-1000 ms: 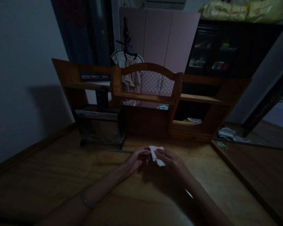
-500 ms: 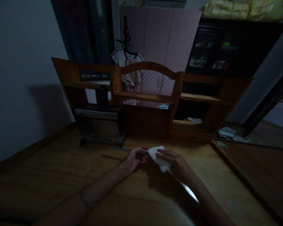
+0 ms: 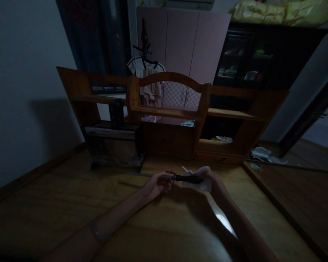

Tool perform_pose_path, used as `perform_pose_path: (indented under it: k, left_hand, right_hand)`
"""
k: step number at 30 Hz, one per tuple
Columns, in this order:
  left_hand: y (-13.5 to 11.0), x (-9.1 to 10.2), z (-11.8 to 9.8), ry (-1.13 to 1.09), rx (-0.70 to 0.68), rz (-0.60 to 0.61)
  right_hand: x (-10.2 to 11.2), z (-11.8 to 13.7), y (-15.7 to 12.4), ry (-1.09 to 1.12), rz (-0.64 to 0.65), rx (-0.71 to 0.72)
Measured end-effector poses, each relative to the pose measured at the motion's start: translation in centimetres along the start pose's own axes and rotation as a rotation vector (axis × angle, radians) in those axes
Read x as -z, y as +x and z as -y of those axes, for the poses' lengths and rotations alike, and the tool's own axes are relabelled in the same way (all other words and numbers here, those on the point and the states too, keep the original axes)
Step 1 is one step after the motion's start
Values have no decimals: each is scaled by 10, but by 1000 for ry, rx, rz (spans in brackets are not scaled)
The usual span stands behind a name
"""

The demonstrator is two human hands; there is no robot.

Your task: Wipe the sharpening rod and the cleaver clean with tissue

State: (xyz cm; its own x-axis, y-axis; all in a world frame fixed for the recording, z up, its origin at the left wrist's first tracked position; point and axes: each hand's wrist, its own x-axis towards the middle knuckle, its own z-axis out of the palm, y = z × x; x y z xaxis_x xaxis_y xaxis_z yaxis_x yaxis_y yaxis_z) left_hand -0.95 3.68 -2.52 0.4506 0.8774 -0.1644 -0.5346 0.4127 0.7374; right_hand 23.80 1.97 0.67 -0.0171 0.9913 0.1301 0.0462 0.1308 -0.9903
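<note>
My left hand (image 3: 159, 182) is closed around the grey rod of a honing steel (image 3: 190, 178), close to its guard. The thin rod points left past my fingers, and its black handle extends to the right. A white tissue (image 3: 205, 186) lies behind and beneath the handle, wrapping its right end. My right hand (image 3: 215, 182) grips this tissue at the handle's end; most of its fingers are hidden behind it. Both hands are above the wooden tabletop (image 3: 147, 233).
A wooden shelf unit (image 3: 169, 113) stands along the back of the tabletop. In its left part sits a dark box-like appliance (image 3: 113, 145) in clear plastic. A wall (image 3: 24, 109) borders the left side. Light-coloured items (image 3: 261, 154) lie beyond the right edge.
My right hand has slid right along the handle to its end, taking the tissue with it. The black handle, covered before, now shows. My left hand keeps its hold on the rod.
</note>
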Motion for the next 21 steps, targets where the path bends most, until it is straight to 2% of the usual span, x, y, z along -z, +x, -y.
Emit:
perform_pose_path:
  k: [3, 6, 9, 12, 15, 21]
  left_hand:
    - [-5, -8, 1, 65, 20, 99]
    - [-8, -12, 5, 90, 12, 125]
    - [-8, -12, 8, 89, 0, 134]
    - [-9, -13, 9, 110, 11, 139]
    - [-10, -16, 8, 138, -7, 134]
    - [-11, -17, 6, 140, -12, 126]
  right_hand:
    - [-8, 3, -5, 331, 154, -330]
    - [-11, 8, -11, 431, 254, -466]
    - [-7, 10, -11, 447, 202, -486]
    - [-2, 11, -8, 428, 143, -432]
    - [2, 12, -5, 398, 126, -380]
    - [11, 12, 3, 377, 119, -415]
